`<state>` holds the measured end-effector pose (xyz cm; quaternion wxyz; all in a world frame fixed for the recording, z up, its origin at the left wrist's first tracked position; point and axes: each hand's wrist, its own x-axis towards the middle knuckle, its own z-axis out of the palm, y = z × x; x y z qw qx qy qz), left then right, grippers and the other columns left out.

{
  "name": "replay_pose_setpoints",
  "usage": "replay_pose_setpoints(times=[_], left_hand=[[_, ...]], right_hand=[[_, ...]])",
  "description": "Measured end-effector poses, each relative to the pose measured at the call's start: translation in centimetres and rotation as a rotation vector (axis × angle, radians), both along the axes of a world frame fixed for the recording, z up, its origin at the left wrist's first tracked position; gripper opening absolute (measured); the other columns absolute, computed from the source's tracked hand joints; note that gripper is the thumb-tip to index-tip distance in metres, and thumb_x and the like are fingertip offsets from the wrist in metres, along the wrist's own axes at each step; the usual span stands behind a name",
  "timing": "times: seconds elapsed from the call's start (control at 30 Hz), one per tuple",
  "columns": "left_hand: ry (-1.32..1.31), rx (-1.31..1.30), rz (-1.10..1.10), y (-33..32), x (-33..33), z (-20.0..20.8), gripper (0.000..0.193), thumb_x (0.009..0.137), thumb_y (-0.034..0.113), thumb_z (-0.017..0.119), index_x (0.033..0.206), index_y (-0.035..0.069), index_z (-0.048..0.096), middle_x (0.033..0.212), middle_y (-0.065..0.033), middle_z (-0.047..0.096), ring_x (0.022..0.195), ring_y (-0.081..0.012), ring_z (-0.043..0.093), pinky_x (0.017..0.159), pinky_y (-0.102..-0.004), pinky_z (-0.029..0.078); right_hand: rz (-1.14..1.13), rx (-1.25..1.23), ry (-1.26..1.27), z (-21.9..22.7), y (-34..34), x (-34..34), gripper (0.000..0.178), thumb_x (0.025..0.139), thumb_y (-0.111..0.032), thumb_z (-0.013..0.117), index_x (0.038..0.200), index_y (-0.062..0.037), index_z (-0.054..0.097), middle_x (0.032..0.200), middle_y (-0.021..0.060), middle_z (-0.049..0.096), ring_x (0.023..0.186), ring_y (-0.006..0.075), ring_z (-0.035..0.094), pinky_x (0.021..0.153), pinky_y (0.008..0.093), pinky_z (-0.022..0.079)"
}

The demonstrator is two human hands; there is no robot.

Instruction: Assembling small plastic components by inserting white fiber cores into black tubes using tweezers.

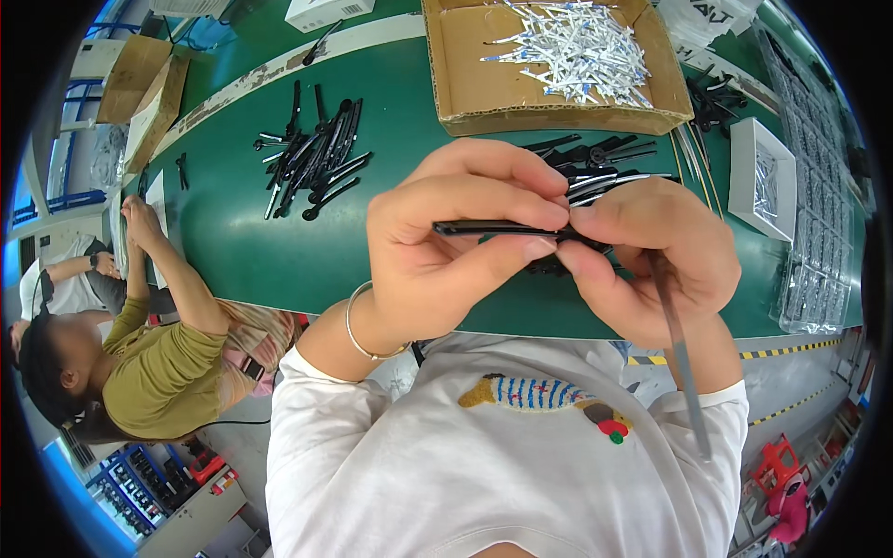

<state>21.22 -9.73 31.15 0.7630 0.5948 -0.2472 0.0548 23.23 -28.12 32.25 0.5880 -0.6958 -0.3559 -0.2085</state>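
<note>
In front of my chest both hands meet over a slender black part with a glossy edge. My left hand pinches it between thumb and fingers, its long end lying across the palm. At the other end, the thumb and fingertips of my right hand press together on it, and that end is mostly hidden. A thin grey metal strip is also tucked in my right hand and slants down toward my sleeve. Behind the hands lies a pile of similar black parts, partly covered by my fingers.
Another heap of black parts lies on the green table at left. A cardboard box of white strips stands beyond. Rightward are thin rods, a white box and clear trays. A co-worker sits left.
</note>
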Motion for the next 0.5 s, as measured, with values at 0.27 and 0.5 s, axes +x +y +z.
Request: replay_pose_setpoints(times=[0.27, 0.5], left_hand=[[-0.105, -0.074, 0.177, 0.0, -0.8, 0.4, 0.021, 0.078, -0.018, 0.055, 0.096, -0.010, 0.058, 0.098, -0.0235, 0.063, 0.090, -0.0272, 0.066, 0.078, -0.0334, 0.057], [-0.209, 0.128, 0.315, 0.3, -0.6, 0.3, 0.023, 0.071, -0.016, 0.062, 0.092, -0.007, 0.064, 0.090, -0.0178, 0.068, 0.081, -0.0229, 0.068, 0.070, -0.0281, 0.055]], right_hand=[[0.122, -0.180, 0.431, 1.2, -2.6, 1.0, 0.043, 0.085, -0.019, 0.059, 0.120, 0.0026, 0.047, 0.091, 0.0043, 0.053, 0.068, 0.0057, 0.042, 0.057, 0.0179, 0.032], [-0.033, -0.398, -0.110, 1.8, -2.5, 0.6, 0.016, 0.074, 0.000, 0.058, 0.089, 0.0029, 0.063, 0.074, 0.0111, 0.059, 0.061, 0.0193, 0.052, 0.054, 0.0287, 0.040]])
